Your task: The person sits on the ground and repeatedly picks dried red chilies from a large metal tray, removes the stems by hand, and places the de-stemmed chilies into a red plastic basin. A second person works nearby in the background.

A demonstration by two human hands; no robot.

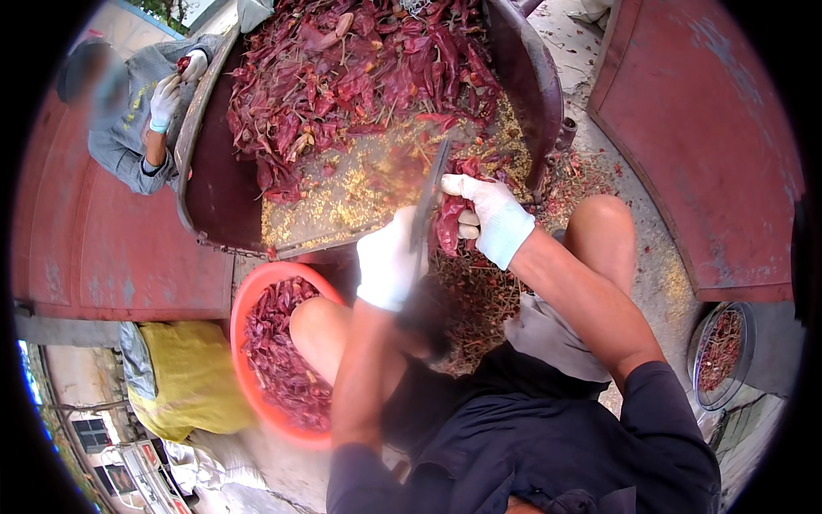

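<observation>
My right hand (492, 212), in a white glove, is closed on a bunch of dried red chili peppers (446, 230). A long, narrow dark blade (435, 176) stands between my hands, near my right thumb. My left hand (384, 264), also gloved, is just left of the blade and partly behind it. Motion blur smears its fingers, so its hold cannot be made out. Just beyond my hands, a large dark-red metal bin (548, 90) holds a heap of dried chilies (368, 73), with yellow seeds (330, 212) spread along its near floor.
An orange-red basin (241, 355) of chilies stands by my left knee. Stems and scraps (479, 300) lie between my legs. A clear bowl of red bits (719, 353) is at right, a yellow sack (184, 377) at left. Another person's gloved hand (164, 103) shows beyond the bin's left side.
</observation>
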